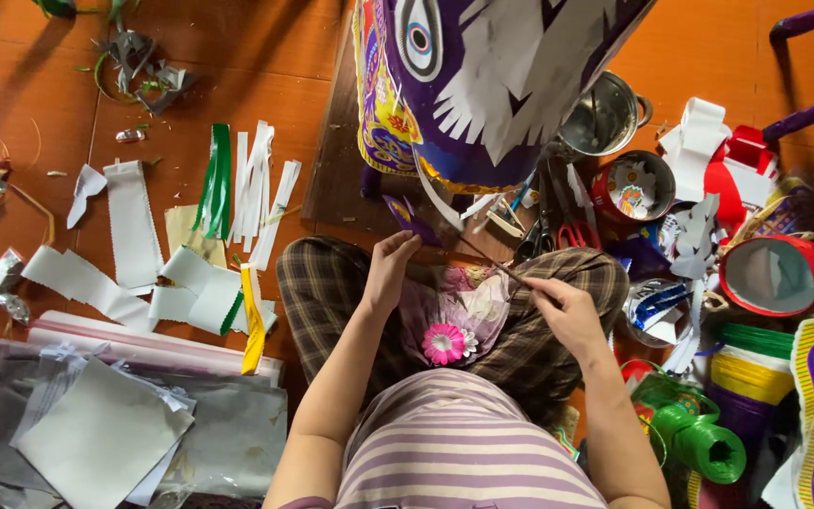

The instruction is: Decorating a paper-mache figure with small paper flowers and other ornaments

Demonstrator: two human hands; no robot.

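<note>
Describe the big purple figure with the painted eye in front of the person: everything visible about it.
The purple paper figure fills the top centre, cut off by the frame's upper edge. It looks like paper or card over a frame, with a painted eye ringed white, blue and red, white jagged fringe strips, and a yellow patterned panel on its left side. It stands on a dark wooden board. The left hand holds a purple scrap at its lower edge.

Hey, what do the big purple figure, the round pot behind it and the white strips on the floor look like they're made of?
Purple figure: likely paper over a frame, glossy, with cut white paper fringe. Round pot: metal, probably steel, shiny and reflective. White strips: thin paper, matte, with pinked edges and curling ends.
</note>
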